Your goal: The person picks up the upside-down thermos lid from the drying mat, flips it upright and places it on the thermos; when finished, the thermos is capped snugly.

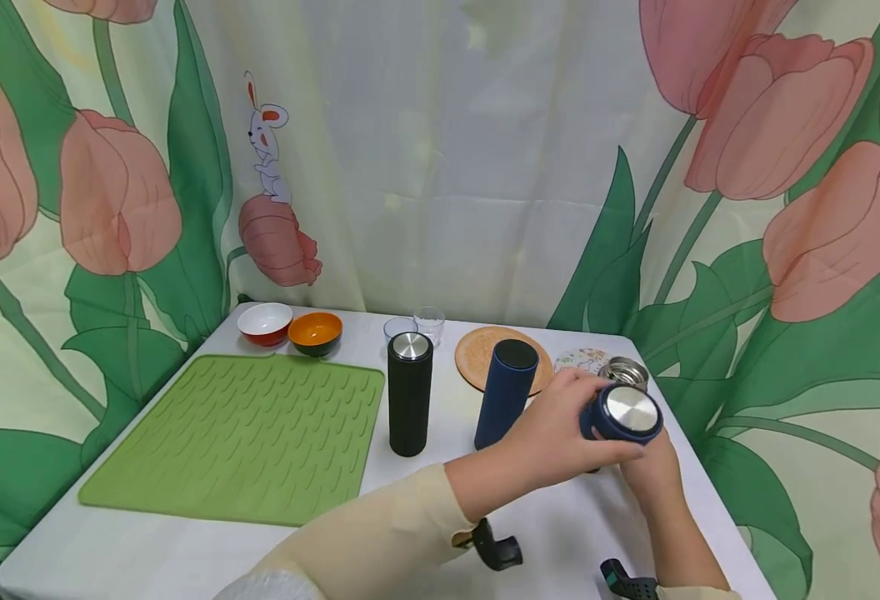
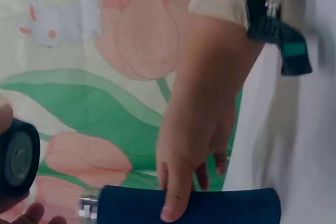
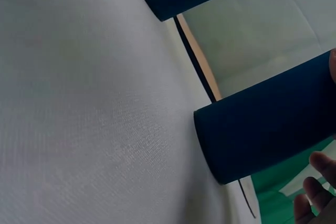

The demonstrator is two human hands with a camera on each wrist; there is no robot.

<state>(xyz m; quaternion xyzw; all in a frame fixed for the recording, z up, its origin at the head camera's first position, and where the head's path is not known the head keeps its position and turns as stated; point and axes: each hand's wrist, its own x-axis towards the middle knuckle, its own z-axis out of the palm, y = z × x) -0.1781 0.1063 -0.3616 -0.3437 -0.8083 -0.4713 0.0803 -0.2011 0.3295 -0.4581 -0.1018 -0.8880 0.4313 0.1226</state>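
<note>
My left hand point(image 1: 548, 433) holds a dark blue bottle lid point(image 1: 630, 414) with a round silver top. In the left wrist view that lid point(image 2: 20, 158) is at the left edge, a gap away from the bottle's metal neck point(image 2: 89, 206). My right hand point(image 2: 194, 129) grips the blue thermos bottle point(image 2: 226, 206), its thumb laid across the side. From the head, the right hand point(image 1: 653, 467) shows below the lid, which hides most of the bottle. A second blue thermos point(image 1: 507, 392) stands beside the left hand, with a black one point(image 1: 410, 396) further left.
A green ridged mat point(image 1: 237, 437) covers the table's left side. Behind it are a red-and-white bowl point(image 1: 265, 321) and an orange bowl point(image 1: 316, 332). At the back are clear glasses point(image 1: 429, 321), a round wooden board point(image 1: 477, 354), a patterned plate point(image 1: 581, 359) and a shiny metal rim point(image 1: 626, 371).
</note>
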